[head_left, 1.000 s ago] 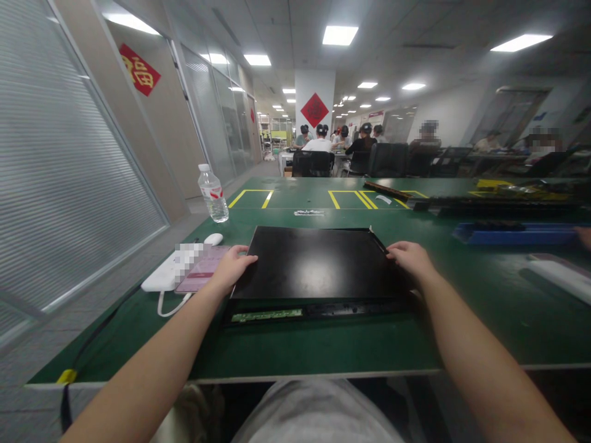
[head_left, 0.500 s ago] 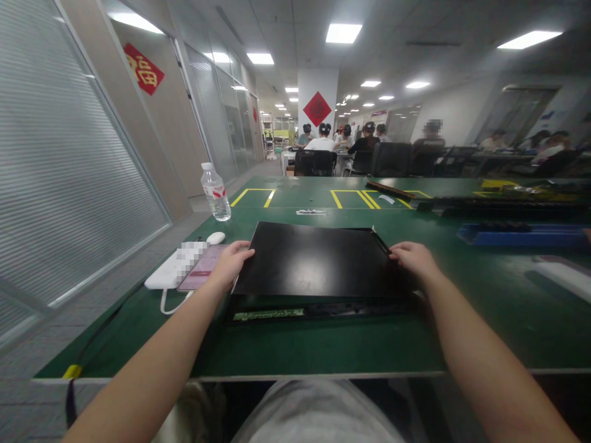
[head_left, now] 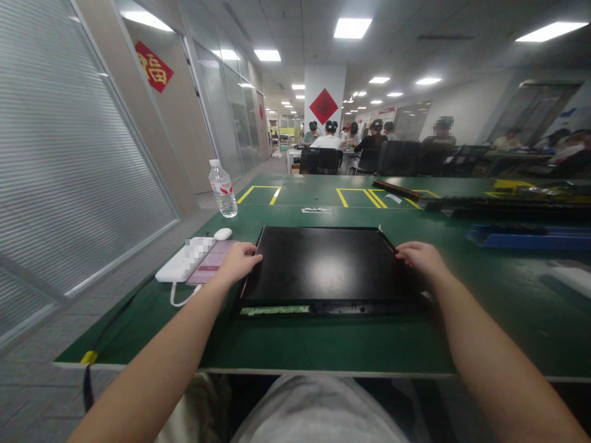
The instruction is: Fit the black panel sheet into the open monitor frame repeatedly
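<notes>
Black, one panel (head_left: pixel 318 264) lay in one frame (head_left: pixel 360 307) at the table's (head_left: pixel 346 347) near middle. The left hand (head_left: pixel 237 263) grasped the panel's left edge; the right hand (head_left: pixel 422 259) touched the frame's right side, its grip unclear. One blue tray (head_left: pixel 530 239), right, was cut off.

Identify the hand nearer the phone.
The left hand, beside the phone, at the left edge of the black panel; the right hand is at its opposite side.
</notes>
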Action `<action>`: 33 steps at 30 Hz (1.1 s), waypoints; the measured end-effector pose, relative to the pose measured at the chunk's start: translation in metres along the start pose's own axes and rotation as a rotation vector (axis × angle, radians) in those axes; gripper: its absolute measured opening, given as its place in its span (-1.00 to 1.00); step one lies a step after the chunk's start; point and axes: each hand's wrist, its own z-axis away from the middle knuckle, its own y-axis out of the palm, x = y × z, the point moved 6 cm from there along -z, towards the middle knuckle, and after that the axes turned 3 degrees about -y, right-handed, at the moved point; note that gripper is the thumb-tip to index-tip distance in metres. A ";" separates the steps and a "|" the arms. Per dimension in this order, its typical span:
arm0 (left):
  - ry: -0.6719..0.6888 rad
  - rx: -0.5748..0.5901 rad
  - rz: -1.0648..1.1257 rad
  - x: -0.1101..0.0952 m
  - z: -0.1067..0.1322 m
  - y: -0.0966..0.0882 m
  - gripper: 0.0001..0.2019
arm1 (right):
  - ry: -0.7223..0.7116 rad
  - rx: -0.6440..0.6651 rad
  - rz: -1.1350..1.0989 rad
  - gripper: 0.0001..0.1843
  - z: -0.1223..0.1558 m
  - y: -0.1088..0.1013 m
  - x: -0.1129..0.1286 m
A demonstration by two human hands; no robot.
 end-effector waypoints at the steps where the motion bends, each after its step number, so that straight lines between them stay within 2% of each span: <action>1: 0.009 0.011 -0.023 0.000 0.000 0.001 -0.89 | -0.001 0.004 -0.007 -0.74 0.001 0.000 0.001; 8: 0.027 -0.014 -0.163 0.002 -0.001 0.004 -0.89 | -0.006 0.014 -0.011 -0.74 0.001 0.000 0.002; 15: 0.049 0.035 -0.284 0.007 -0.003 0.010 -0.81 | 0.010 0.004 -0.034 -0.76 0.002 0.000 0.002; 33: 0.082 0.053 -0.319 0.007 -0.001 0.013 -0.76 | -0.004 0.002 -0.038 -0.72 0.001 -0.001 0.001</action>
